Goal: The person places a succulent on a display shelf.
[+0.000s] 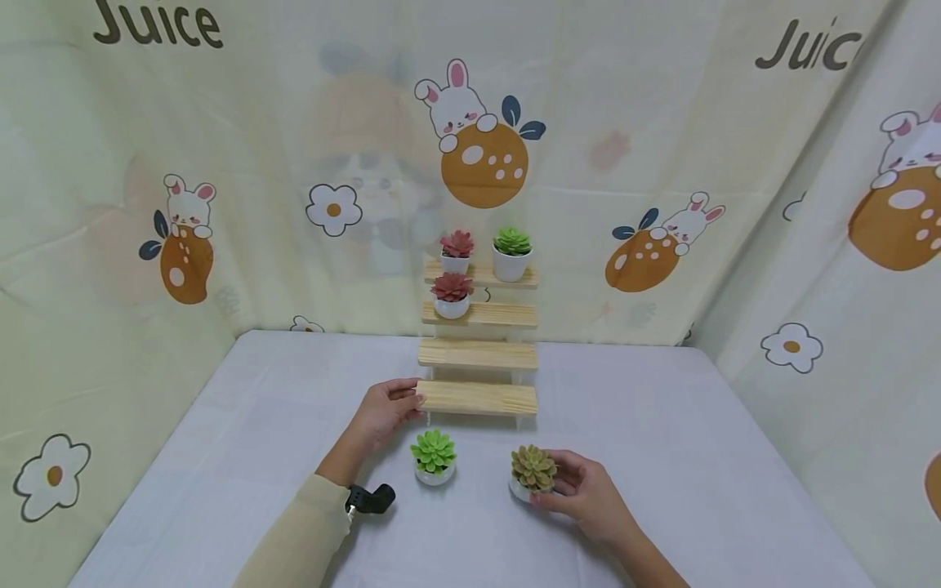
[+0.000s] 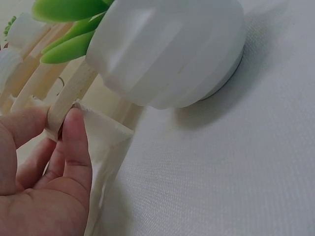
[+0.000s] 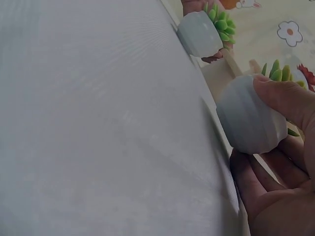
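My left hand pinches the left end of the lowest wooden step of a small tiered stand; in the left wrist view, thumb and fingers grip the board's end. With my right hand I hold an olive-green succulent in a white ribbed pot, thumb on one side and fingers on the other. Between the hands, in front of the stand, a bright green succulent in a white pot stands on the table.
Higher on the stand, a red succulent sits on the second step from the top. The top step carries another red succulent and a green one, both in white pots. Behind the white-covered table hangs a printed curtain.
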